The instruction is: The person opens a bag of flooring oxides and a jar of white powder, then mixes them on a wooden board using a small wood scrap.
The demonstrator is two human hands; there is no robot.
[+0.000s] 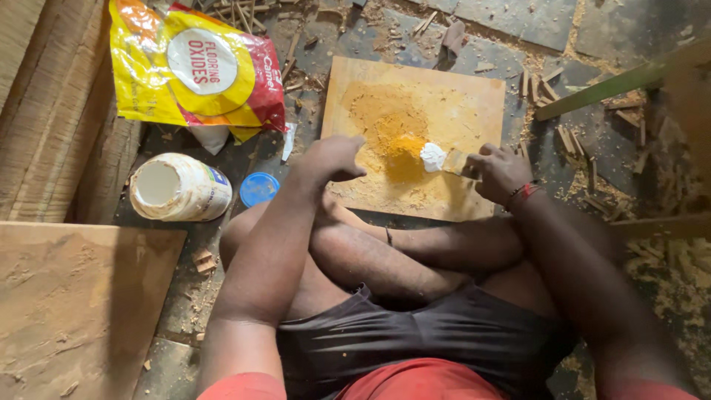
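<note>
Right hand (498, 169) holds scraper (453, 161) w/ white paste (432, 156); jar (178, 188), bag (194, 67) left.

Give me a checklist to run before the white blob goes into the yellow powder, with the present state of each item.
1. White paste sits on the scraper blade: ok.
2. Right hand grips the scraper: ok.
3. Yellow powder heap lies on the wooden board, beside the paste: ok.
4. Left hand steadies the board's near edge: cannot tell, it is closed at the edge.
5. White jar lies on its side, its blue lid off beside it: not ok.
6. Yellow-and-red bag clear of the board: ok.
</note>
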